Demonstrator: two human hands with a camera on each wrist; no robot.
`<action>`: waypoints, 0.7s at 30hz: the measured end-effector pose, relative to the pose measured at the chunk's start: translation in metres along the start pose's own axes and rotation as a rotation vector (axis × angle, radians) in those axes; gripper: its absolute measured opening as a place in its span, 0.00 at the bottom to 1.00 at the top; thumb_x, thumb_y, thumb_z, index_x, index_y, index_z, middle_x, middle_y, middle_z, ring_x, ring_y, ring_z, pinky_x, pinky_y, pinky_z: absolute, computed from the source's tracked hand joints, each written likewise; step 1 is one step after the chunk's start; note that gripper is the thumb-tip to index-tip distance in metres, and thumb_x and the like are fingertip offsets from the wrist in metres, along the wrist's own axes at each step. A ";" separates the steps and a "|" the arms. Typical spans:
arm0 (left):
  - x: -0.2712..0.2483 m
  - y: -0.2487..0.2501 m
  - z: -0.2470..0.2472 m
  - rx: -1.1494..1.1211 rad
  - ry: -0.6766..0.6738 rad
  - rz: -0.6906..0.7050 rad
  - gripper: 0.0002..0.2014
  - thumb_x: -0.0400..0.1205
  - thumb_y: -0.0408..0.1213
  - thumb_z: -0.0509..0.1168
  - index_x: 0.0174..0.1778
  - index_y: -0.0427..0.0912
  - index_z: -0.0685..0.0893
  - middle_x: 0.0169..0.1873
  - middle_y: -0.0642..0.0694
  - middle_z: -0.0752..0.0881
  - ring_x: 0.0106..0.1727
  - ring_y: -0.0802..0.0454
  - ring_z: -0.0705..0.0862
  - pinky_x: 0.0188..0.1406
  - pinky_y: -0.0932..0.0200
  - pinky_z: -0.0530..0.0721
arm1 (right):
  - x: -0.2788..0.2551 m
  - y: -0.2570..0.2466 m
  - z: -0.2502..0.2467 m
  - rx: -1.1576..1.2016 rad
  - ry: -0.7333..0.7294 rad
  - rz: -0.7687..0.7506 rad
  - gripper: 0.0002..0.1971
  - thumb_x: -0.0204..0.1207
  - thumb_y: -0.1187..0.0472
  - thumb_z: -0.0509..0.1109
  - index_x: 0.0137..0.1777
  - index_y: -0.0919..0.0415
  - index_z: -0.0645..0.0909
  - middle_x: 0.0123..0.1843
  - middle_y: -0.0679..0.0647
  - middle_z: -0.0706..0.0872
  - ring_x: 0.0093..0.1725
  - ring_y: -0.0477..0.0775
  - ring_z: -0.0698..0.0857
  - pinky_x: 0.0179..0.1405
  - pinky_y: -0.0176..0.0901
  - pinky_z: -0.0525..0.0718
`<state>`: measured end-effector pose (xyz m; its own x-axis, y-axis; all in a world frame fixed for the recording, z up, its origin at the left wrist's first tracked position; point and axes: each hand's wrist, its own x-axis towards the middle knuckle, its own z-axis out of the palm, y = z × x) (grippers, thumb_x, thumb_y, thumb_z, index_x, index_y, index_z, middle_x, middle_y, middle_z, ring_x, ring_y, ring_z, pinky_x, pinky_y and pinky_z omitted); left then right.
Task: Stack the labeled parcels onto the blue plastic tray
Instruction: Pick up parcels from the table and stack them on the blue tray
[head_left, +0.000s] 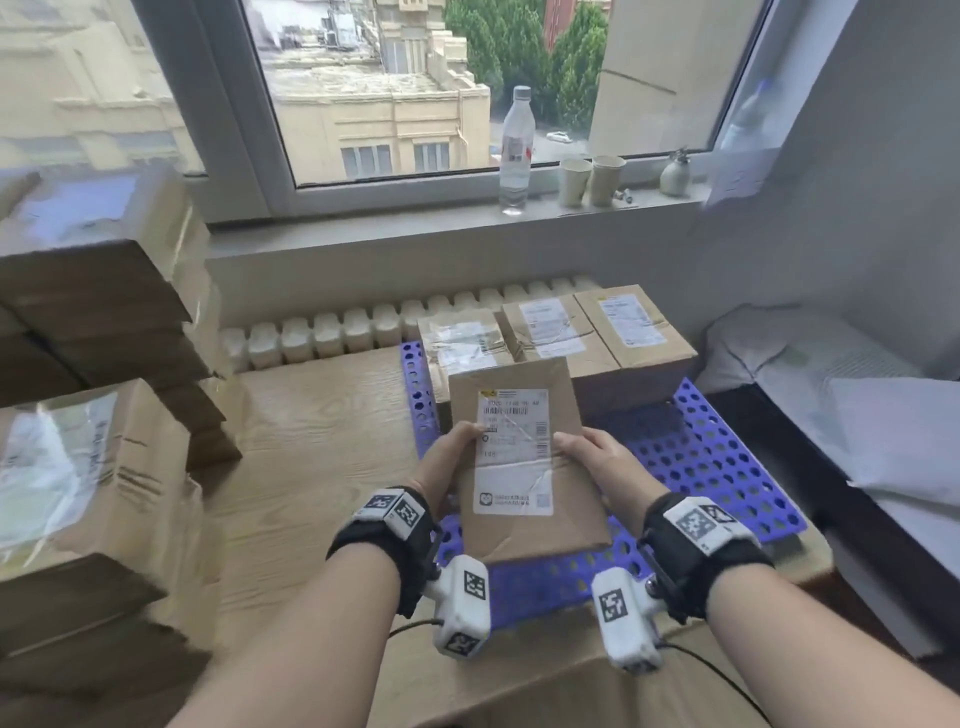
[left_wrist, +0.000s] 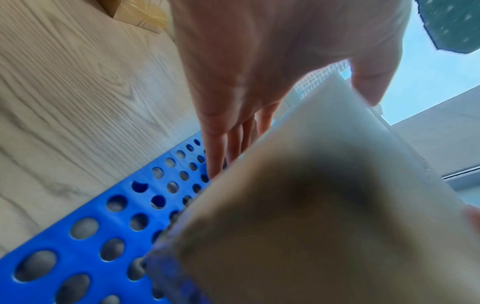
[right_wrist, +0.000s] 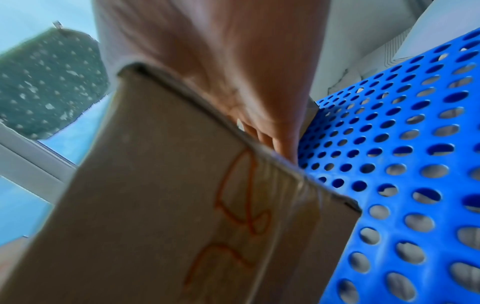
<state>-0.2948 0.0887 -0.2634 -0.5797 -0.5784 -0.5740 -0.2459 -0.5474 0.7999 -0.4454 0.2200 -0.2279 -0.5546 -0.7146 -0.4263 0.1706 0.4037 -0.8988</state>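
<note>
Both hands hold a brown cardboard parcel with a white shipping label, tilted above the blue perforated tray. My left hand grips its left edge, thumb on top and fingers underneath. My right hand grips the right edge the same way. Three labeled parcels lie side by side on the tray's far end. In the left wrist view the left hand clasps the parcel over the tray. In the right wrist view the right hand holds the parcel beside the tray.
Stacks of cardboard boxes stand at the left on the wooden table. A water bottle, two paper cups and a small spray bottle stand on the windowsill. White sheets lie at the right.
</note>
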 end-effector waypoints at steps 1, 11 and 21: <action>0.000 0.000 -0.001 0.019 0.012 -0.014 0.37 0.65 0.59 0.71 0.65 0.38 0.85 0.59 0.34 0.88 0.61 0.29 0.84 0.62 0.39 0.79 | 0.005 0.004 0.002 -0.011 -0.009 0.030 0.27 0.79 0.51 0.71 0.75 0.61 0.72 0.65 0.55 0.85 0.50 0.46 0.87 0.33 0.37 0.84; 0.012 -0.019 -0.014 0.138 0.131 -0.189 0.15 0.80 0.57 0.66 0.47 0.48 0.86 0.45 0.43 0.91 0.52 0.43 0.89 0.67 0.45 0.82 | 0.046 0.028 0.011 -0.148 -0.129 0.175 0.27 0.77 0.47 0.72 0.71 0.60 0.75 0.60 0.54 0.87 0.54 0.52 0.88 0.43 0.46 0.87; 0.022 -0.017 -0.011 0.199 0.163 -0.220 0.38 0.69 0.65 0.72 0.71 0.45 0.79 0.59 0.42 0.89 0.61 0.42 0.87 0.66 0.37 0.82 | 0.063 0.032 0.014 -0.293 -0.186 0.206 0.19 0.79 0.47 0.69 0.62 0.60 0.80 0.59 0.56 0.88 0.54 0.56 0.89 0.53 0.50 0.87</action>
<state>-0.2948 0.0783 -0.2920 -0.3681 -0.5577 -0.7439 -0.5073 -0.5500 0.6634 -0.4631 0.1796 -0.2850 -0.3716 -0.6821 -0.6298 0.0081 0.6759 -0.7369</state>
